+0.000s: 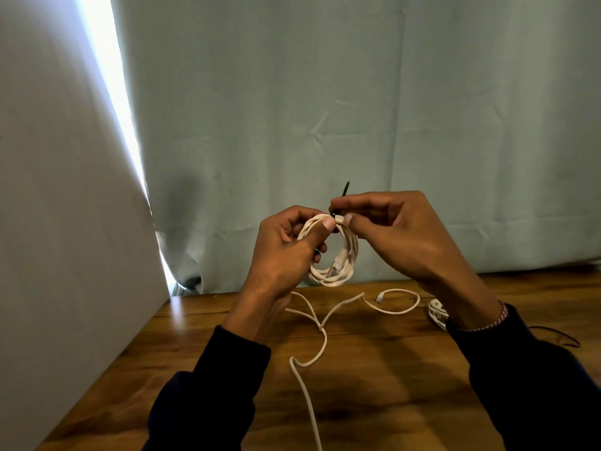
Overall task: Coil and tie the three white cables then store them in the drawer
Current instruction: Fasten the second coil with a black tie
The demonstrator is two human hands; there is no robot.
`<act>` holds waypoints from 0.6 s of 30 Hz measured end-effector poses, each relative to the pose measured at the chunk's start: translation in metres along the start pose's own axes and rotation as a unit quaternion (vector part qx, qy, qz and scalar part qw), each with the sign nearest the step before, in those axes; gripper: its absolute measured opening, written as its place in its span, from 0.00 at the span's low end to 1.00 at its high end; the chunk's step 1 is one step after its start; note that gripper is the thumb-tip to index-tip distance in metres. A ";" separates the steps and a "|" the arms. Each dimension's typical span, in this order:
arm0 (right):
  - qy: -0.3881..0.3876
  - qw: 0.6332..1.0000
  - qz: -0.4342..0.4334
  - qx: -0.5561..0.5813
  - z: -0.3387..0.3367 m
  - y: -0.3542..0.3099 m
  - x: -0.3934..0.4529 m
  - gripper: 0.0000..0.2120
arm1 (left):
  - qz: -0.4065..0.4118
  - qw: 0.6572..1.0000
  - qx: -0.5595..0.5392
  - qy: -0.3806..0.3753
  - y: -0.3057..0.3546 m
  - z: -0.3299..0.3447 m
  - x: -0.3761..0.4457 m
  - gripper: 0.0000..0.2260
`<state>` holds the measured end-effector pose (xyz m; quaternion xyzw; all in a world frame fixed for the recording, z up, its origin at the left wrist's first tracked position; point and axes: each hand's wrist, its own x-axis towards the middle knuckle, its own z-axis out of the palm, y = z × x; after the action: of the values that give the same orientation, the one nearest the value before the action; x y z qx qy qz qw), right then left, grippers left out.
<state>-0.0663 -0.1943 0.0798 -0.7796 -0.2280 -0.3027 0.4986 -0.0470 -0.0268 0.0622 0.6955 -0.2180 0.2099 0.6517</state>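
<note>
A coiled white cable [340, 271] hangs above the wooden table [390, 385], its connector dangling inside the loop. My left hand [286, 252] grips the coil's left side, thumb pressed near the top. My right hand [400, 232] pinches a black tie [344, 189] at the top of the coil; the tie's tip sticks up above my fingers. A second white cable [320, 340] lies loose and uncoiled on the table below. A third white cable bundle [436, 312] lies partly hidden behind my right wrist.
A pale green curtain [357, 109] hangs right behind the table. A white wall or panel [65, 222] stands along the left edge. A thin dark strand [559, 333] lies at the right. No drawer is in view.
</note>
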 end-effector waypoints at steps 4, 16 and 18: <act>0.090 0.995 -0.048 -0.014 0.014 0.000 -0.001 0.10 | 0.000 1.000 -0.001 0.005 0.002 0.002 -0.001 0.06; 0.105 0.974 -0.197 -0.036 0.017 0.014 0.000 0.08 | -0.005 0.999 -0.012 0.032 0.005 -0.002 0.001 0.08; 0.120 0.967 -0.219 -0.047 0.017 0.015 0.001 0.08 | -0.001 1.000 -0.011 0.022 0.006 -0.004 0.001 0.08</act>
<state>-0.0514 -0.1844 0.0654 -0.6916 -0.3172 -0.5059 0.4063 -0.0494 -0.0235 0.0677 0.6836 -0.2057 0.2220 0.6642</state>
